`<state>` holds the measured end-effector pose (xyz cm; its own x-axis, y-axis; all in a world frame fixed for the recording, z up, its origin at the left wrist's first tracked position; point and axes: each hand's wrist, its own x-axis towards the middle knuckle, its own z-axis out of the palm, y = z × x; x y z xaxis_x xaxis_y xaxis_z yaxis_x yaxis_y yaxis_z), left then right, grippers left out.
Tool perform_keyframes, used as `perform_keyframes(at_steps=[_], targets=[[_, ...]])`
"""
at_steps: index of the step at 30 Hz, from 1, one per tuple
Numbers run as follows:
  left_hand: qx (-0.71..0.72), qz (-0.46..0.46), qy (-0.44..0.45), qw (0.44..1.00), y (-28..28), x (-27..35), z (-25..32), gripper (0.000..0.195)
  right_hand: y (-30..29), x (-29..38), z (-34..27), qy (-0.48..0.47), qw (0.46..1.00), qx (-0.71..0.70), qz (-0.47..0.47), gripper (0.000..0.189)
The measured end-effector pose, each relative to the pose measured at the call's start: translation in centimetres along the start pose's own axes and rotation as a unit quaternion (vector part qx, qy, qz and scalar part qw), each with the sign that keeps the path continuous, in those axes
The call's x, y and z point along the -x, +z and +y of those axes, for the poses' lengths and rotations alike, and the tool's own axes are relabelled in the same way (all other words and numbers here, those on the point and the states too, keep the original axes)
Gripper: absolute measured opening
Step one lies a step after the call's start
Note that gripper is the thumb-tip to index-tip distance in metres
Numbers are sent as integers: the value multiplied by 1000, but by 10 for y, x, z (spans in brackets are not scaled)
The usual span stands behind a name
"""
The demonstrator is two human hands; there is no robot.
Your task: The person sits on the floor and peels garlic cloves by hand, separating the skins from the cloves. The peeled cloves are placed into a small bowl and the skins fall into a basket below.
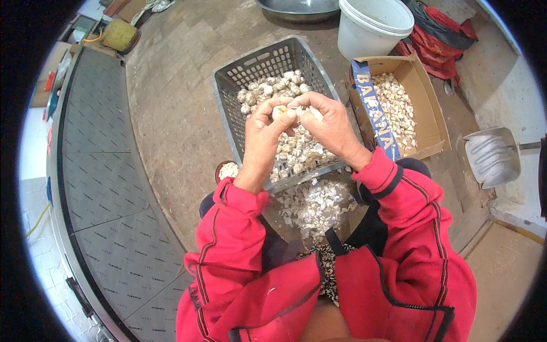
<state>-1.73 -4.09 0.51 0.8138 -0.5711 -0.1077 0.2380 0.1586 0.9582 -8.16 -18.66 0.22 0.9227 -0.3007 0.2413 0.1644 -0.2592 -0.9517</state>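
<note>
My left hand pinches a pale garlic piece between thumb and fingers. Against it, my right hand grips garlic cloves, partly hidden by the fingers. Both hands meet above a dark plastic crate with slotted walls. Whole garlic bulbs, some with soil on them, lie at its far end. More bulbs and loose skins fill the near end. Between my legs, garlic skins are heaped on the floor. A small reddish bowl left of the crate contains peeled cloves.
Right of the crate, an open cardboard box contains loose garlic cloves. Behind are a white bucket, a metal basin and a red sack. A dustpan leans at right. Grey panels line the left.
</note>
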Motion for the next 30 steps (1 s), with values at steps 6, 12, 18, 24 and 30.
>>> perform_keyframes(at_steps=[6,12,18,24,30], targets=[[51,-6,-48,998,-5,-1,2,20,-2,3,-5,29,1000,-2,2,19],[138,48,-37,989,-9,-6,-5,17,-6,-1,13,191,935,-298,28,16],[112,31,-47,992,-8,-6,-3,19,-116,-41,90,195,725,-548,368,30],[54,19,-64,996,-1,-5,-1,21,-112,-40,83,161,668,-615,387,46],[-72,47,-24,996,6,-3,-5,18,-33,-15,39,271,890,-349,115,23]])
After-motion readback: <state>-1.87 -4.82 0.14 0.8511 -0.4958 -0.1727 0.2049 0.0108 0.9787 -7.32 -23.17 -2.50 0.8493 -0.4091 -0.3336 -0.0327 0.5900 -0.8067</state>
